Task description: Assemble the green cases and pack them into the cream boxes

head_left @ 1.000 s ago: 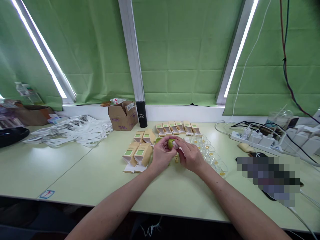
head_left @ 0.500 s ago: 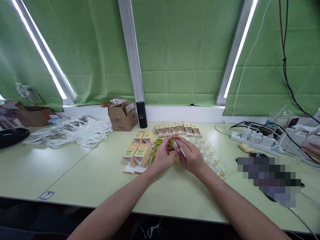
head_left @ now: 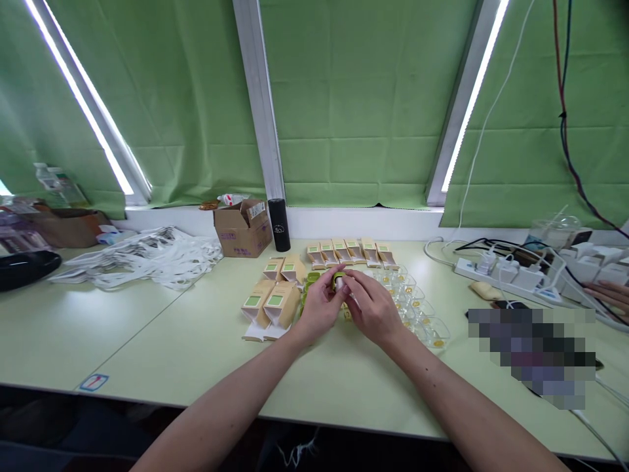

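Mid-frame: I'm keeping left hand (head_left: 319, 303) and right hand (head_left: 374, 307) grasping one green cup (head_left: 335, 278); it's showing less green than a second ago, so seemingly turning.

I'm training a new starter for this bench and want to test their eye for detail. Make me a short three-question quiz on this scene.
1. Multiple choice: what is between the fingers of the left hand and right hand?
A) a power plug
B) a small green-and-white item
C) a water bottle

2. True or false: in the picture, the black cylinder stands to the left of the cardboard box.

3. Count: how many tan cartons make up the far row, behind the hands?

Key:
1. B
2. False; the black cylinder stands to the right of the cardboard box.
3. Six
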Motion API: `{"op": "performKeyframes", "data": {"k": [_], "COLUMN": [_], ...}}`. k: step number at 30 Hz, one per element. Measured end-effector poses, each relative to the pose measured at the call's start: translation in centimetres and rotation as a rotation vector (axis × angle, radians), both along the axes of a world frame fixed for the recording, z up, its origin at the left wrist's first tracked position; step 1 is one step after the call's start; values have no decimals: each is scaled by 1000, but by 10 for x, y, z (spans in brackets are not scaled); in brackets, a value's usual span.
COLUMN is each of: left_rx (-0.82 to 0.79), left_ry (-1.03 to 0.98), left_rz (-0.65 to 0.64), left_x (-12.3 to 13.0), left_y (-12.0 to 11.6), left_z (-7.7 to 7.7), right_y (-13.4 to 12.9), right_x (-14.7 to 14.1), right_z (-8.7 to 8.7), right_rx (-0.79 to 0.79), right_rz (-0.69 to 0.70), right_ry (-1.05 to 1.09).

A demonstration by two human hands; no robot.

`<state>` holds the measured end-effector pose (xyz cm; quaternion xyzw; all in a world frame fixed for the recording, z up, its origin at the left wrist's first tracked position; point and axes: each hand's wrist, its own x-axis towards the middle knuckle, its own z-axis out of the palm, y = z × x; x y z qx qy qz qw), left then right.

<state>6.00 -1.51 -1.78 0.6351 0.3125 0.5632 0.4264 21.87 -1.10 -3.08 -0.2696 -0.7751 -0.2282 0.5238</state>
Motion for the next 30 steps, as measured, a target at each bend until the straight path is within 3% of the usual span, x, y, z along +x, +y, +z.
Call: {"op": "performKeyframes", "data": {"k": [9,16,25,30], "left_rx": [46,19,-79,-108], "left_ry": [-2,-20,-153,-100], "left_rz": [-6,6,-131,-95], "left_x": [-1,0,-1,-5], "left_y": [3,0,3,4], "left_z": [-2,1,3,1], "right_y": [1,2,-3,-3], "right_x": [-1,-1,0,-5], "right_z": [-2,-3,2,-2], "right_rx": [18,-36,-196,-431], "right_rz": [-23,39,106,292], "right_ry": [-5,37,177,410]}}
